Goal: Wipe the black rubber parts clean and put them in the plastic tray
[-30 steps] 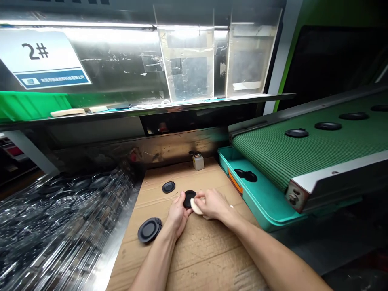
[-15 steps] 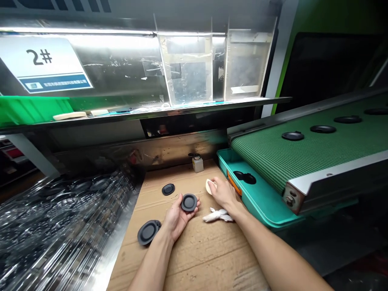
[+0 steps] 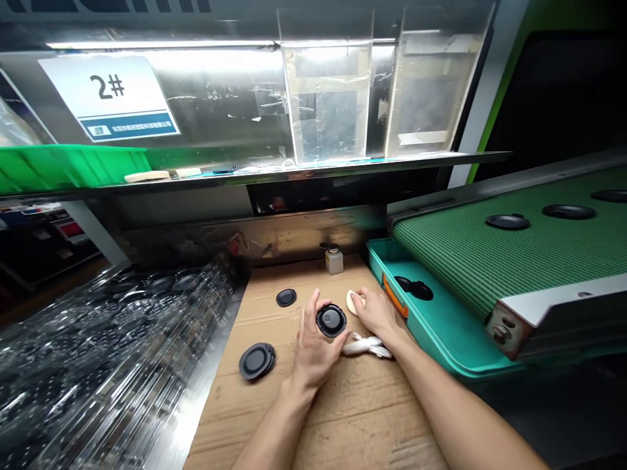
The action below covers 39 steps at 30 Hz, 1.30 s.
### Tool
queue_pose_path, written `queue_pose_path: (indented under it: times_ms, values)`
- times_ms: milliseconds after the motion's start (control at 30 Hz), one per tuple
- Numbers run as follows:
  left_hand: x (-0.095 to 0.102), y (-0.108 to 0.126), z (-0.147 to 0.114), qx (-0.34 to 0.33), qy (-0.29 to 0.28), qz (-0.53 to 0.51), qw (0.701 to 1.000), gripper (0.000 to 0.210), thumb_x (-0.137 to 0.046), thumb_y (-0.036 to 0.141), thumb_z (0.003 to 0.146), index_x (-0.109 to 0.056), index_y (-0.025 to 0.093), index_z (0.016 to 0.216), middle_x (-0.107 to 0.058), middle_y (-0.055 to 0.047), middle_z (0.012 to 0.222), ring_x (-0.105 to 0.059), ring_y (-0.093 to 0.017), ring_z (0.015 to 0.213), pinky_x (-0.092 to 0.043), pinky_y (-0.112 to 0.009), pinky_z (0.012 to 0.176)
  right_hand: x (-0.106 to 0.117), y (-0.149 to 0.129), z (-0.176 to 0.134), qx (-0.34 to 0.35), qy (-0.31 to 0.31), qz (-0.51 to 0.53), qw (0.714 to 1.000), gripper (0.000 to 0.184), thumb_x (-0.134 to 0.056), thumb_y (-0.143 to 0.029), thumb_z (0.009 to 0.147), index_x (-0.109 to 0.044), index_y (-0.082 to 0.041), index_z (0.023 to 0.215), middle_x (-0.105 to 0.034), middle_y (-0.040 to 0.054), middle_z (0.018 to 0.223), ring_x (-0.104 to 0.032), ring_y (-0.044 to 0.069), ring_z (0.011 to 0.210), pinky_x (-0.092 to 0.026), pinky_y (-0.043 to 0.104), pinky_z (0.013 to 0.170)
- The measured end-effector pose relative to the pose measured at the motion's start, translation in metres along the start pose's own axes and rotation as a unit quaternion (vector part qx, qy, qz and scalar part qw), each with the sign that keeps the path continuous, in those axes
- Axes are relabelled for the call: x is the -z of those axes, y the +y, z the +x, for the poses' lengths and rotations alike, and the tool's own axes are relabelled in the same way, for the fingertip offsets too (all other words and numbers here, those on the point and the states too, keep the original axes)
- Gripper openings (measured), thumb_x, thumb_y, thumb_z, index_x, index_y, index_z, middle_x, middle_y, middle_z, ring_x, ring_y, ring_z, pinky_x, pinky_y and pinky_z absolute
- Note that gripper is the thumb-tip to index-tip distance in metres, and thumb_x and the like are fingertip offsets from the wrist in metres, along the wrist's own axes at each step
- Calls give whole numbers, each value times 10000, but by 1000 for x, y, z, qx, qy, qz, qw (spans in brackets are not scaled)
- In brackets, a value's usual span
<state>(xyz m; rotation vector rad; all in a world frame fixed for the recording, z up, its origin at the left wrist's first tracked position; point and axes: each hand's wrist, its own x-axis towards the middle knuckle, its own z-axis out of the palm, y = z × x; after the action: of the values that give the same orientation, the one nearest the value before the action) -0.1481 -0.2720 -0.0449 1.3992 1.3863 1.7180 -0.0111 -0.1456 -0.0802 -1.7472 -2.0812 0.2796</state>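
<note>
Between the thumb and fingers of my left hand [image 3: 313,349] is a round black plastic cap [image 3: 332,320], its rimmed, hollow side facing me. My right hand [image 3: 376,314] pinches a pale, flat round pad [image 3: 351,302] just right of the cap, apart from it. Below my right fingers lies a crumpled white cloth [image 3: 367,346] on the cardboard sheet [image 3: 362,411]. A small stack of black caps [image 3: 257,361] lies left of my left wrist, and a single black cap [image 3: 287,297] lies farther back.
A small white bottle [image 3: 334,260] stands at the cardboard's back. At right, a teal bin [image 3: 441,336] holds black caps under a green conveyor [image 3: 450,245] carrying more. Clear plastic trays of black parts [image 3: 112,352] fill the left. A metal shelf [image 3: 220,181] crosses above.
My left hand has turned the cap over, from its flat face to its hollow side, and now grips it by the edges. My right hand still holds the pad. The view has shifted left.
</note>
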Motion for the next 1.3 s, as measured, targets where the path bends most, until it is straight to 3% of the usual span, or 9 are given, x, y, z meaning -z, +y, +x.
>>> queue_pose_path:
  times_ms: [267,400,533,600,667,767,900,1133,1300]
  values:
    - [1,-3,0,-8,3,12,1000,812,-776,211,634,-390,252,1347,-572,-92,1213,-495,-237,1173,-276,-347,1080,-1,0,0,14,10,-9,1000,474,-321,-530,930,-643,-235,1115,-697,91,942,-632,231,913,-377,288,704]
    - [6,-6,3,-38,-23,77,996,754,-746,257,675,-399,252,1345,-569,-91,1224,-488,-236,1168,-300,-337,1047,-1,0,0,15,11,-9,1000,452,-337,-517,930,-650,-240,1102,-699,86,935,-634,234,906,-376,288,700]
    - [18,-15,8,-6,-127,178,976,265,-656,451,741,-656,219,868,-666,-78,896,-578,-242,904,-384,-330,877,-1,0,0,19,11,-8,1000,447,-344,-518,930,-650,-239,1098,-701,86,944,-636,239,917,-380,290,699]
    - [24,-23,10,52,-150,239,958,338,-575,548,771,-626,221,705,-632,-64,690,-582,-242,746,-390,-340,781,0,-1,0,18,6,-6,1000,464,-331,-524,932,-647,-232,1106,-700,91,949,-636,237,922,-381,290,700]
    - [29,-32,10,85,-120,297,943,386,-563,606,749,-619,224,736,-622,-76,686,-587,-267,730,-379,-357,757,1,-1,-1,16,5,-6,1000,467,-326,-527,933,-644,-236,1112,-699,91,952,-637,238,921,-383,294,699]
    - [35,-40,10,78,-77,311,944,463,-645,613,671,-626,232,934,-639,-128,977,-596,-320,903,-373,-383,823,1,-1,-2,8,2,-7,1000,463,-327,-527,931,-642,-243,1115,-700,89,954,-638,240,917,-385,298,702]
    - [48,-42,14,63,-131,246,958,780,-815,505,486,-573,243,1179,-544,-134,1240,-530,-342,1111,-364,-379,935,2,-3,-2,-6,-3,-6,1000,465,-337,-519,930,-642,-228,1126,-697,99,965,-633,237,936,-389,295,729]
    - [49,-46,16,45,-154,295,942,603,-790,405,563,-628,209,1109,-596,-141,1152,-555,-328,1074,-366,-396,956,1,-1,-2,4,8,-1,1000,440,-344,-513,924,-645,-246,1100,-700,92,946,-638,244,921,-390,304,727]
    - [59,-37,61,51,-77,266,959,602,-792,321,554,-621,225,1123,-628,-149,1157,-546,-338,1110,-337,-398,990,-1,-2,-1,-1,-1,8,1000,440,-347,-512,923,-648,-243,1097,-699,99,941,-633,242,942,-394,300,745]
